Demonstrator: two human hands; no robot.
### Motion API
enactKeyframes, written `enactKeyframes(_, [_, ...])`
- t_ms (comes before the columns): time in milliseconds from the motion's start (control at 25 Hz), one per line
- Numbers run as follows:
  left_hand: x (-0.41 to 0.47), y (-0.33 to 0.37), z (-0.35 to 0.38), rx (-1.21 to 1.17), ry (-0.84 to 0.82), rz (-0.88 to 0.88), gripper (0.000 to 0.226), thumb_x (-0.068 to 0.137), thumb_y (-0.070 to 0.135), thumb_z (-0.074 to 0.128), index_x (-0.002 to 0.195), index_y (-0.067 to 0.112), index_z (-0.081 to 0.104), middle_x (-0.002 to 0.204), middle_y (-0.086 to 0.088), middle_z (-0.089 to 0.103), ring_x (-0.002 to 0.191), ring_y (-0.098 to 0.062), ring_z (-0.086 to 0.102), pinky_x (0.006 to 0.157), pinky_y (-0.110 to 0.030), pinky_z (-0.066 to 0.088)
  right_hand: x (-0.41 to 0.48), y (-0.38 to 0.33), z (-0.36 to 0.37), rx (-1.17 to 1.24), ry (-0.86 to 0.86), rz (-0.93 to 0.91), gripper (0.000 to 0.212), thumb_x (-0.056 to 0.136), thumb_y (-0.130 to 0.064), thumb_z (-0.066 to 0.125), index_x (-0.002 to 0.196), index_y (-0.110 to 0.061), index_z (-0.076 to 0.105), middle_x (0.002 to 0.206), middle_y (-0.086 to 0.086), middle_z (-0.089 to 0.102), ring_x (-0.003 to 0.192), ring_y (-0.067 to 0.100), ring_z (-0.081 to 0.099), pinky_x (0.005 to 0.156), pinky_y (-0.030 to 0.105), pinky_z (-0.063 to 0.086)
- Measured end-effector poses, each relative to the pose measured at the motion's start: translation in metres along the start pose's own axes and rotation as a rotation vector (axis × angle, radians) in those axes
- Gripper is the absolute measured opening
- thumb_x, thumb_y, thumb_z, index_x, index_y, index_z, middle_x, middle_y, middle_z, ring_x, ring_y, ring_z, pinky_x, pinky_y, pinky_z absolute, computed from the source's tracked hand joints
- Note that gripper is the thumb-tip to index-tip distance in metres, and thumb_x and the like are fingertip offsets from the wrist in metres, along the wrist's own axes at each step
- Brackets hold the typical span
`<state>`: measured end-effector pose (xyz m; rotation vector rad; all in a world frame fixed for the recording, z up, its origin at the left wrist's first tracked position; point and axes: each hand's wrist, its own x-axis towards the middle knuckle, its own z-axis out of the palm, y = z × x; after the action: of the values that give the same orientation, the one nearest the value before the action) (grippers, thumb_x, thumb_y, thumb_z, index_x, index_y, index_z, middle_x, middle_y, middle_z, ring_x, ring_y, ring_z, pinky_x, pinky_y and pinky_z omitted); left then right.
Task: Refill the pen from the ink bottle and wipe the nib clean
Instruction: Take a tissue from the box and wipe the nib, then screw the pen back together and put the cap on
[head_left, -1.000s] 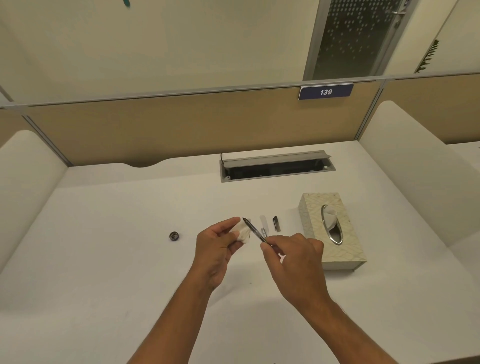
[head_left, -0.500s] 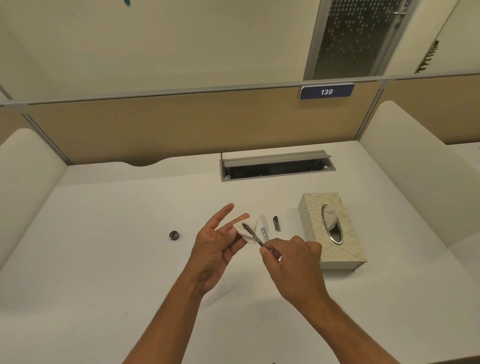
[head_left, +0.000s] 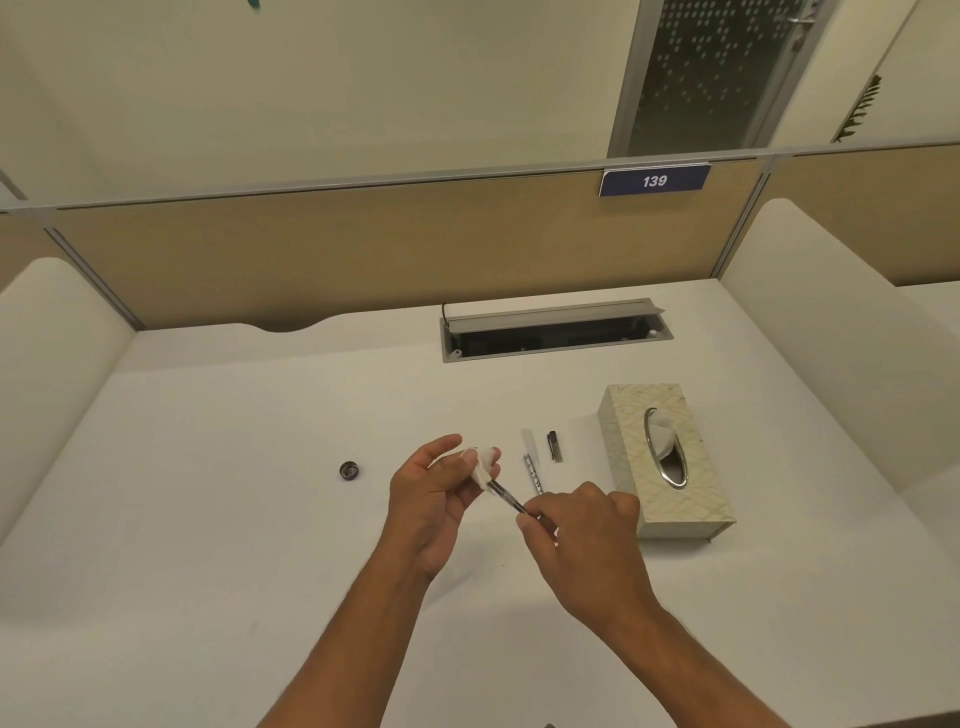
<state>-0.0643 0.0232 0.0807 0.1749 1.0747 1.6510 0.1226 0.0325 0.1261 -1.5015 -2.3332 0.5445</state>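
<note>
Your left hand (head_left: 434, 499), just left of the frame's centre, pinches a crumpled wad of white tissue (head_left: 482, 464) between thumb and fingertips, grip closed around the soft paper. Your right hand (head_left: 584, 540), just right of centre, has its grip closed on the lower end of the pen (head_left: 506, 498), a thin dark glossy shaft that slants up and left, so its tip is buried in the tissue. Both hands hover above the table (head_left: 208, 493), a smooth matte white top. Just beyond the hands lie a slim patterned tube (head_left: 533, 473), a pale flat strip (head_left: 529, 441) and a short dark clip-like part (head_left: 555, 447). To the right stands a box of tissues (head_left: 670, 462), cream with a woven pattern and an oval metal-rimmed slot. A small round dark cap (head_left: 349, 471) sits alone at centre left. Farther back, a grey metal cable tray (head_left: 553, 332) is set into the table, a tan partition rises behind, and a blue tag (head_left: 653, 181) reads 139.
</note>
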Motion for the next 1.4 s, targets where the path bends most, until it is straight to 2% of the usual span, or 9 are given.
enactKeyframes(160, [0.003, 0.002, -0.006, 0.089, 0.032, 0.088, 0.028, 0.102, -0.016, 0.059, 0.122, 0.002, 0.069, 0.117, -0.012, 0.085, 0.098, -0.046, 0.083, 0.073, -0.036, 0.069, -0.006, 0.006, 0.002, 0.126, 0.047, 0.033, 0.022, 0.101, -0.045, 0.056, 0.101, -0.034, 0.075, 0.083, -0.014, 0.072, 0.089, 0.006, 0.057, 0.09, 0.036, 0.025])
enactKeyframes(360, [0.003, -0.007, -0.004, 0.286, 0.032, 0.138, 0.03, 0.103, -0.018, 0.057, 0.109, 0.003, 0.077, 0.106, -0.019, 0.085, 0.091, -0.035, 0.085, 0.076, -0.035, 0.069, 0.0, 0.008, 0.003, 0.199, 0.106, 0.076, 0.017, 0.1, -0.044, 0.061, 0.101, -0.035, 0.075, 0.083, -0.014, 0.072, 0.089, 0.006, 0.06, 0.086, 0.035, 0.026])
enactKeyframes(520, [0.003, -0.015, -0.008, 0.347, -0.042, 0.108, 0.035, 0.102, -0.019, 0.055, 0.095, 0.0, 0.084, 0.107, -0.028, 0.081, 0.098, -0.04, 0.084, 0.083, -0.034, 0.068, 0.004, 0.013, 0.005, 0.266, 0.124, 0.13, 0.013, 0.098, -0.042, 0.064, 0.096, -0.035, 0.074, 0.077, -0.015, 0.072, 0.085, 0.004, 0.062, 0.085, 0.036, 0.027])
enactKeyframes(640, [0.005, -0.019, -0.009, 0.315, -0.08, 0.058, 0.043, 0.099, -0.02, 0.046, 0.097, -0.001, 0.085, 0.111, -0.029, 0.081, 0.104, -0.04, 0.083, 0.087, -0.034, 0.067, 0.007, 0.016, 0.009, 0.312, 0.09, 0.168, 0.011, 0.098, -0.042, 0.064, 0.093, -0.037, 0.073, 0.074, -0.015, 0.073, 0.082, 0.003, 0.065, 0.089, 0.038, 0.034])
enactKeyframes(800, [0.008, -0.028, -0.009, 0.228, -0.144, 0.0, 0.035, 0.101, -0.002, 0.049, 0.106, -0.003, 0.084, 0.115, -0.029, 0.081, 0.109, -0.041, 0.081, 0.09, -0.038, 0.066, 0.012, 0.015, 0.019, 0.423, 0.036, 0.213, 0.013, 0.097, -0.039, 0.066, 0.087, -0.033, 0.074, 0.069, -0.016, 0.074, 0.076, 0.004, 0.07, 0.096, 0.047, 0.049])
enactKeyframes(960, [0.012, -0.036, -0.009, 0.252, -0.17, -0.081, 0.032, 0.109, 0.021, 0.06, 0.107, 0.001, 0.085, 0.121, -0.025, 0.081, 0.116, -0.038, 0.078, 0.099, -0.042, 0.064, 0.022, 0.013, 0.033, 0.419, -0.017, 0.222, 0.017, 0.097, -0.04, 0.064, 0.085, -0.033, 0.073, 0.069, -0.017, 0.074, 0.076, 0.004, 0.07, 0.096, 0.047, 0.05])
enactKeyframes(1080, [0.016, -0.044, -0.009, 0.308, -0.152, -0.093, 0.03, 0.108, 0.023, 0.064, 0.109, -0.001, 0.084, 0.125, -0.025, 0.079, 0.118, -0.039, 0.077, 0.103, -0.045, 0.063, 0.03, 0.015, 0.045, 0.36, -0.075, 0.191, 0.02, 0.098, -0.043, 0.061, 0.079, -0.038, 0.066, 0.07, -0.017, 0.074, 0.076, 0.002, 0.07, 0.095, 0.045, 0.049])
enactKeyframes(1240, [0.025, -0.046, -0.01, 0.278, -0.074, -0.092, 0.028, 0.109, 0.018, 0.064, 0.105, 0.0, 0.085, 0.123, -0.023, 0.081, 0.117, -0.037, 0.079, 0.094, -0.036, 0.066, 0.042, 0.029, 0.059, 0.322, -0.086, 0.184, 0.024, 0.101, -0.048, 0.053, 0.088, -0.038, 0.07, 0.079, -0.021, 0.072, 0.078, 0.002, 0.067, 0.088, 0.041, 0.051])
enactKeyframes(1400, [0.038, -0.043, -0.016, 0.244, 0.006, -0.08, 0.029, 0.109, 0.014, 0.063, 0.1, 0.0, 0.086, 0.117, -0.021, 0.083, 0.113, -0.038, 0.081, 0.091, -0.036, 0.067, 0.064, 0.065, 0.075, 0.216, -0.034, 0.302, 0.021, 0.104, -0.029, 0.054, 0.101, -0.022, 0.074, 0.102, -0.005, 0.074, 0.094, 0.018, 0.068, 0.085, 0.039, 0.054])
